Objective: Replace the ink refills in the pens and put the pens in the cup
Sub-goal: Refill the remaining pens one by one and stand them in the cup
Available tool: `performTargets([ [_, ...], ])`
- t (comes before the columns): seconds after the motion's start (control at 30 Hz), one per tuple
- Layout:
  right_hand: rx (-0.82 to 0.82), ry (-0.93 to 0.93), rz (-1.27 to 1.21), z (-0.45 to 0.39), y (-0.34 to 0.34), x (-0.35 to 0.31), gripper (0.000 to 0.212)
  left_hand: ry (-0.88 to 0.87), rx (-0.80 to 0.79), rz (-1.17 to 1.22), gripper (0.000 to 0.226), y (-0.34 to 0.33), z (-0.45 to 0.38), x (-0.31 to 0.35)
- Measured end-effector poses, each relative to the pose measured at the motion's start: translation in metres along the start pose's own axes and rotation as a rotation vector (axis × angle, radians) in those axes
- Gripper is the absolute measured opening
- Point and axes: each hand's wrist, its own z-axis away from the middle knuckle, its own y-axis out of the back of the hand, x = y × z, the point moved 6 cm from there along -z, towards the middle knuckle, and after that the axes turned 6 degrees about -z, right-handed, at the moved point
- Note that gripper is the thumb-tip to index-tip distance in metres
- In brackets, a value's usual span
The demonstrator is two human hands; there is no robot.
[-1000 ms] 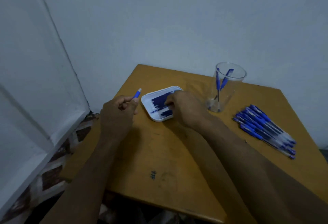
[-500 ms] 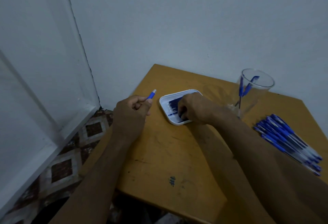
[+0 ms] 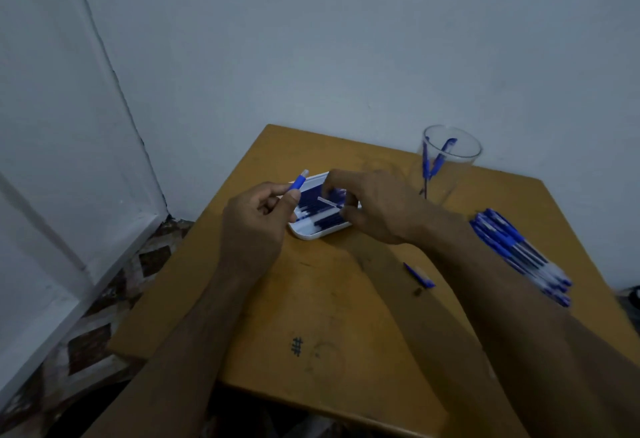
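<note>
While the person leans over the small ochre wooden table, both bare forearms reach in from six o'clock toward its far half. The left hand is curled round a blue-gripped pen barrel, thumb and forefinger pinching it so that its pale open end pokes up toward one o'clock. The right hand hangs over the white rounded plastic tray that sits near the table's middle, at about twelve o'clock from the hash mark inked on the wood; its fingertips pinch a thin pale ink refill, which lies slantwise just above the row of dark blue refills lying in the tray. Whether the refill is clear of the others or touching them I cannot tell. At two o'clock from the tray, near the table's far edge, stands a clear plastic cup with two blue pens leaning inside it. At four o'clock from the tray, along the right edge of the table, lies a loose heap of blue-and-clear ballpoint pens, blurred in this light. Between that heap and the right forearm a short blue pen piece lies alone on the wood. Behind the table rises a plain grey-white wall, and at eight o'clock brown patterned floor tiles show beside a white board.
</note>
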Motion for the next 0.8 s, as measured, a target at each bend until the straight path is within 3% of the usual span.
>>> performTargets([
  [0.07, -0.001, -0.019, -0.157, 0.017, 0.004, 0.010, 0.020, -0.024, -0.038, 0.030, 0.014, -0.014, 0.006, 0.009],
  [0.23, 0.047, -0.121, -0.719, 0.071, 0.006, 0.037, 0.024, -0.006, -0.164, 0.153, 0.012, -0.050, 0.025, 0.026],
  [0.37, 0.290, -0.190, -0.878, 0.110, -0.001, 0.059, 0.008, -0.018, -0.289, 0.164, 0.011, -0.079, 0.045, 0.036],
  [0.6, 0.641, -0.323, -1.078, 0.167, -0.008, 0.080, 0.011, -0.064, -0.460, 0.117, 0.016, -0.108, 0.068, 0.050],
  [0.8, 0.716, -0.343, -1.193, 0.183, -0.010, 0.085, 0.015, -0.047, -0.492, 0.097, 0.011, -0.120, 0.075, 0.051],
])
